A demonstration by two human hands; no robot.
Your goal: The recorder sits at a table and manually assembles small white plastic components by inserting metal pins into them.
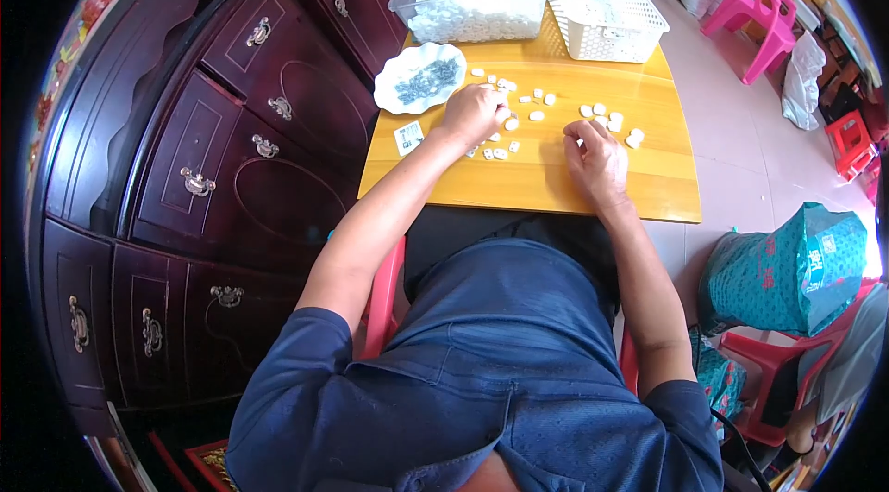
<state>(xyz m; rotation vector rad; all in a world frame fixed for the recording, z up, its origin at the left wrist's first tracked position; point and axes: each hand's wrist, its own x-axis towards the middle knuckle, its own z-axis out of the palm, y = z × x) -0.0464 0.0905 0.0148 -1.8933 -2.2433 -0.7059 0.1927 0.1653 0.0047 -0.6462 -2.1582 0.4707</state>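
My left hand (475,114) reaches over the wooden table (444,184), its fingers pressed together among small white oval pieces (536,116). Whatever its fingertips hold is hidden. Nearer me on the right, my right hand (598,166) has curled fingers just above the tabletop, and I cannot make out anything in them. Beyond it lies a loose group of rounder white pieces (616,118). Several white pieces with small dark marks (500,154) sit between my hands. A scalloped white dish (386,94) with many small dark translucent bits stands left of my left hand.
A clear plastic bin (402,6) heaped with white pieces and a white perforated basket (611,45) stand at the far side. A small printed card (408,138) lies at the left edge. Dark drawers (278,107) flank the table; a teal bag (755,279) stands at right.
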